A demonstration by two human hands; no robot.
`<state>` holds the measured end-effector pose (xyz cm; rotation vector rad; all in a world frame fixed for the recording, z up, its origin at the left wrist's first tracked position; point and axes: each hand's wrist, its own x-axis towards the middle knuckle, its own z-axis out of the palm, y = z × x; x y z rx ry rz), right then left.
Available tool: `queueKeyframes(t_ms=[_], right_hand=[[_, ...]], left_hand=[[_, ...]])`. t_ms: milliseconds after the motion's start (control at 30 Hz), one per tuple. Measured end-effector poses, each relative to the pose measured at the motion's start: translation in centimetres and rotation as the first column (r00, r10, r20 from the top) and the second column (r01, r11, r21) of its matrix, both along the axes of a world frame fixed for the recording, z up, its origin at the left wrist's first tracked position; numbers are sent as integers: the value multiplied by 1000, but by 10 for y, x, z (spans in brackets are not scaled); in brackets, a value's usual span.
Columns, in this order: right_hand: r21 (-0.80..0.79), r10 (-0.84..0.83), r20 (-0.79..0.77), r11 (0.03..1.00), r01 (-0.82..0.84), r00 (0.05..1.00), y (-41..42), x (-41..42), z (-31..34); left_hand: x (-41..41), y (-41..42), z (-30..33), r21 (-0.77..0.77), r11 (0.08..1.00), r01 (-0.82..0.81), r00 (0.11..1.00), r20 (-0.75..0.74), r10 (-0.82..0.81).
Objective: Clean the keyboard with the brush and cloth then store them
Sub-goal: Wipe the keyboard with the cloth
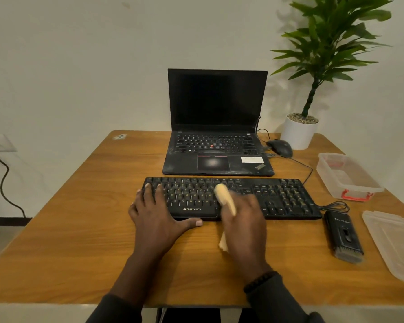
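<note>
A black keyboard [278,197] lies across the middle of the wooden table [79,241]. My left hand [156,213] rests flat on its left end, fingers spread over the keys and thumb along the front edge. My right hand [243,217] holds a pale yellow cloth [223,195] wrapped over a finger and presses it onto the keys near the keyboard's middle; a tail of the cloth hangs out below the palm. The dark brush [343,236] lies on the table to the right of the keyboard, bristles toward me, untouched.
An open black laptop [217,127] stands behind the keyboard, with a mouse [280,146] and a potted plant [299,134] at the back right. A clear plastic box [350,180] with red clips and its lid [392,241] sit along the right edge.
</note>
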<state>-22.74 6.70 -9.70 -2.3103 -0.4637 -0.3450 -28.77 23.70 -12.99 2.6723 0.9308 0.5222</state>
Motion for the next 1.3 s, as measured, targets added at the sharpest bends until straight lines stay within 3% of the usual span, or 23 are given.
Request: queueKeyframes(t_ms=[67, 200, 400, 500, 600, 733, 1300], right_hand=[[-78, -117, -10, 990, 116, 993, -6, 6, 1], [-197, -41, -37, 980, 33, 998, 11, -6, -7], [-149, 162, -50, 975, -168, 986, 23, -11, -8], [-48, 57, -50, 997, -60, 997, 1, -1, -1], [-115, -22, -30, 993, 19, 999, -10, -5, 0], [-194, 72, -54, 978, -81, 996, 1, -25, -8], [-108, 317, -107, 939, -328, 943, 59, -40, -4]], left_hand=[[0, -1, 2, -1, 1000, -2, 1000, -9, 2], [-2, -1, 4, -20, 1000, 6, 1000, 9, -6], [-3, 0, 7, -55, 998, 9, 999, 38, -7], [-7, 4, 6, -139, 990, 7, 995, 95, 6], [-13, 7, 5, -178, 982, -68, 994, 73, 82], [-19, 8, 4, -168, 981, -94, 989, 98, 112], [-20, 10, 6, -266, 961, -79, 973, 190, 132]])
